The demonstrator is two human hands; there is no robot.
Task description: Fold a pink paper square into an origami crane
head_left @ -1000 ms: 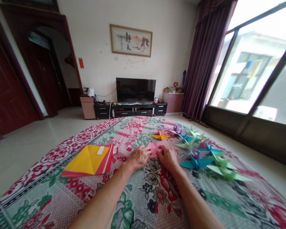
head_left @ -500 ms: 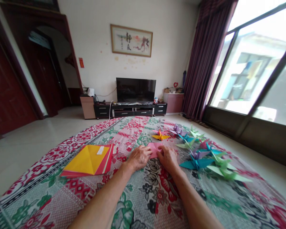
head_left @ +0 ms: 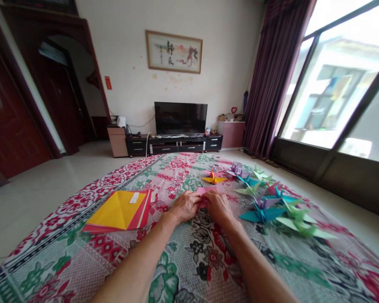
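My left hand and my right hand rest knuckles-up on a floral blanket, side by side and nearly touching. Both have their fingers curled down onto a small pink paper, which shows only as a strip beyond the fingertips. The rest of the pink paper is hidden under the hands. Just past it stands an orange paper crane.
A stack of yellow and red paper sheets lies to the left. Several folded cranes, among them a blue one and a green one, line the right side. A TV on a low cabinet stands at the far wall.
Both hands have closed in toward each other over the pink paper, so less of it shows now. The camera has tilted up slightly.
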